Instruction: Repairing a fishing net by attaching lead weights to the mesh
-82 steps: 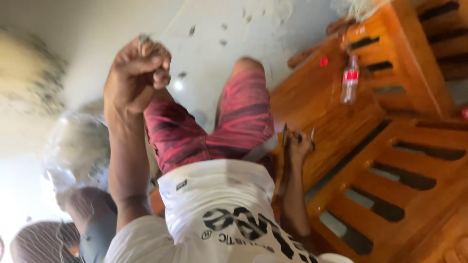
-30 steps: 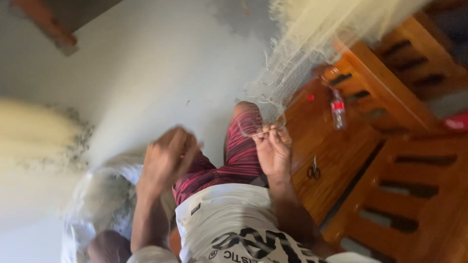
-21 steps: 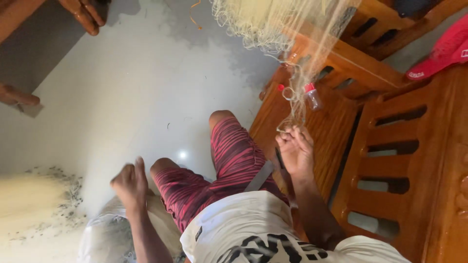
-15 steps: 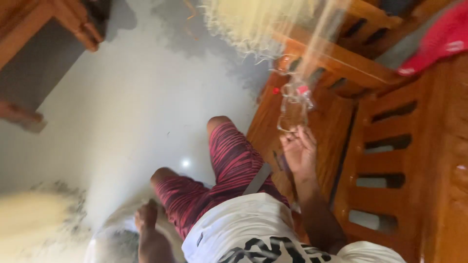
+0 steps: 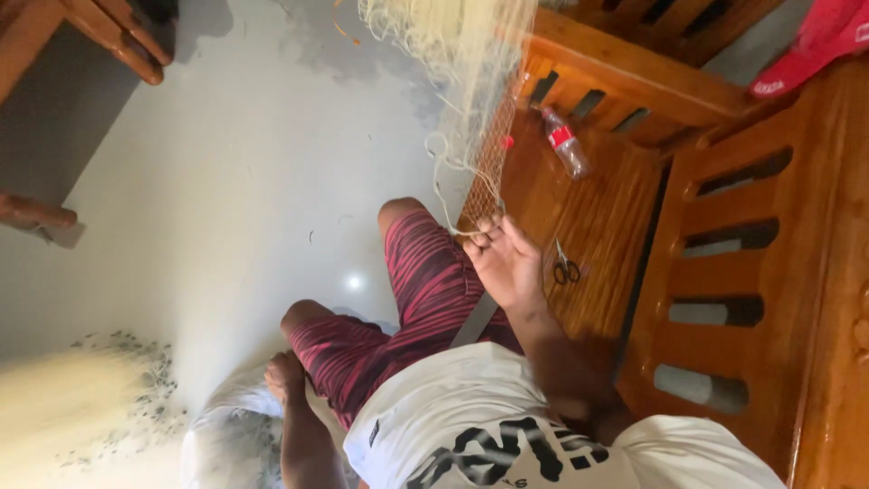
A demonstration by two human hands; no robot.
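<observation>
Net (image 5: 484, 172) seemingly pinched by right hand (image 5: 507, 263).

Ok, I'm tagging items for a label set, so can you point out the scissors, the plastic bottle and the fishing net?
scissors (image 5: 566, 265), head view, on the handles, lying on the wooden seat.
plastic bottle (image 5: 566, 145), head view, on its labelled middle.
fishing net (image 5: 462, 41), head view, on the pale bunched mesh hanging above the hand.

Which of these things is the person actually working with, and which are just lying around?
In use:
- pale fishing net, pinched at its lower edge by the right hand
- whitish bag on the floor, where the left hand rests

Lying about:
- small scissors on the wooden bench
- plastic bottle
- red cloth
</observation>
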